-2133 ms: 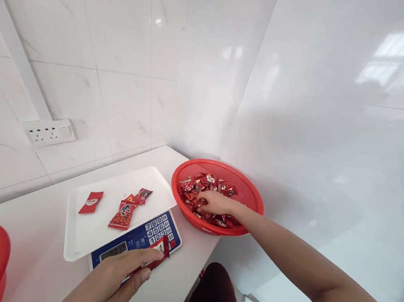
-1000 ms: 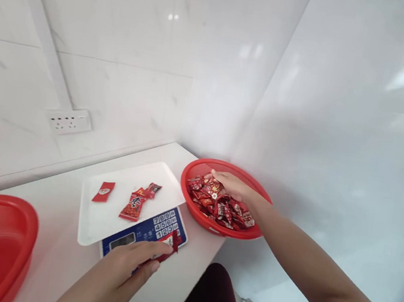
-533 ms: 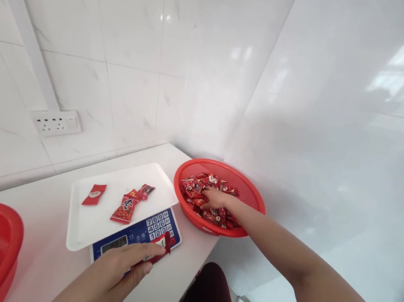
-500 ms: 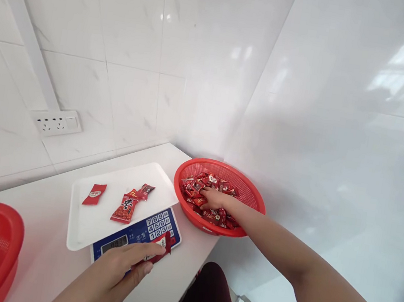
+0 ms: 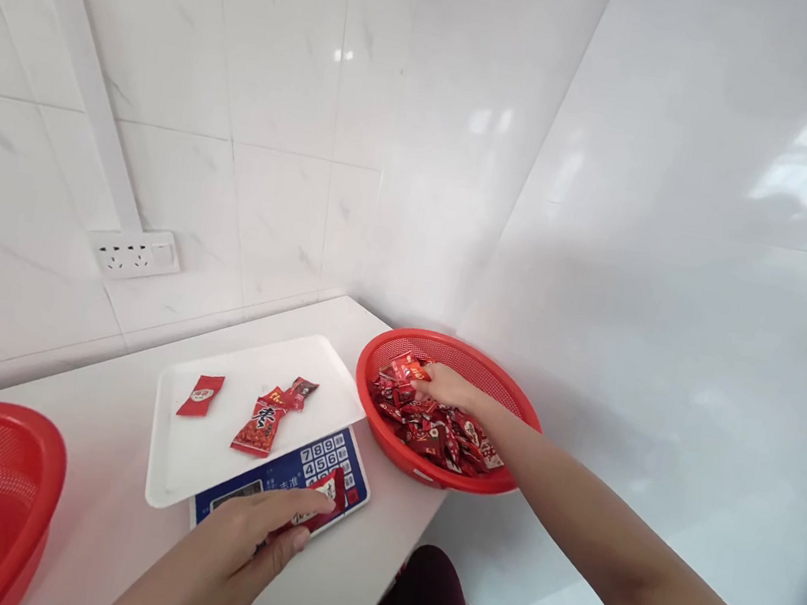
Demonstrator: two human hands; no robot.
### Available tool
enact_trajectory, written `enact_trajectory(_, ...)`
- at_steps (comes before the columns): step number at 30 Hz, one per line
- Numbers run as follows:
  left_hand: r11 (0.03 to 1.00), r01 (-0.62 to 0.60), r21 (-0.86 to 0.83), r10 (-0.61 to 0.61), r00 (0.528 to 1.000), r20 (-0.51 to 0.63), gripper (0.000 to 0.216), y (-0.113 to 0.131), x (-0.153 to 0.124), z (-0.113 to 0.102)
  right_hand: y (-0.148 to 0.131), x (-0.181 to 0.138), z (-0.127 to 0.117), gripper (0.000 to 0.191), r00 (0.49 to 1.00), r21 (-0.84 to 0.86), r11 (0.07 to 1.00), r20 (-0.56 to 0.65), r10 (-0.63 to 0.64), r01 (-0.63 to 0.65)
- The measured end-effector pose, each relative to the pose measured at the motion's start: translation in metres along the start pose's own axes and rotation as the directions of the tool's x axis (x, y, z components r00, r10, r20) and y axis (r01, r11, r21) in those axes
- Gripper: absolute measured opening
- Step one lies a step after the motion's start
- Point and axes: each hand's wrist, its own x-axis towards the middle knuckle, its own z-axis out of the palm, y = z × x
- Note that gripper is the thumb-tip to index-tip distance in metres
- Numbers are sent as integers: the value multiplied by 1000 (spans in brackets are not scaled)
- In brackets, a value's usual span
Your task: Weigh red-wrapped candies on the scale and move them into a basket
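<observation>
Left hand [image 5: 236, 535]: thumb and fingers clamped on a red packet [image 5: 323, 501] over the scale [image 5: 287, 475], near its front edge.
Held packet: long axis slants up to the right, along the keypad; far end sticks out past the fingertips.
Right hand [image 5: 449, 388]: inside the right basket [image 5: 364, 400], at a bright packet [image 5: 405, 367]; cannot tell whether closed on it.
Open room: counter [image 5: 99, 459] between tray [image 5: 186, 462] and left basket [image 5: 51, 462].
</observation>
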Motion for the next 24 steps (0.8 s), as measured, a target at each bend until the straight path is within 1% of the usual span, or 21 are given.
enact_trajectory(3,1000,-30,-8,30,1000,0,38,2,-1,-3,-4,-5,-7,20,1000,82,997,-13,-2,3)
enact_trajectory(6,998,-56,-27,56,998,-18,37,3,-3,-4,-8,-9,-11,21,999,127,992,-44,-3,9)
enact_trajectory(9,995,-94,-38,92,994,-51,34,3,-4,-5,-19,-14,-14,27,995,148,987,-96,-41,55)
enact_trajectory(11,992,-122,-31,121,992,-46,33,3,-4,-5,-32,-17,-13,32,989,152,983,-116,-88,106)
enact_trajectory(13,990,-141,-13,141,990,-29,33,5,-4,-5,-50,-18,-9,36,983,155,974,-105,-152,167)
enact_trajectory(18,988,-154,-10,154,988,1,32,10,-4,-7,-98,-14,17,47,948,165,935,4,-320,315)
enact_trajectory(21,987,-158,-31,158,987,-3,33,12,-6,-9,-117,-10,32,49,935,129,928,2,-354,351)
enact_trajectory(24,984,-171,-47,170,985,-13,33,12,-8,-9,-127,-11,40,46,930,82,926,-23,-368,369)
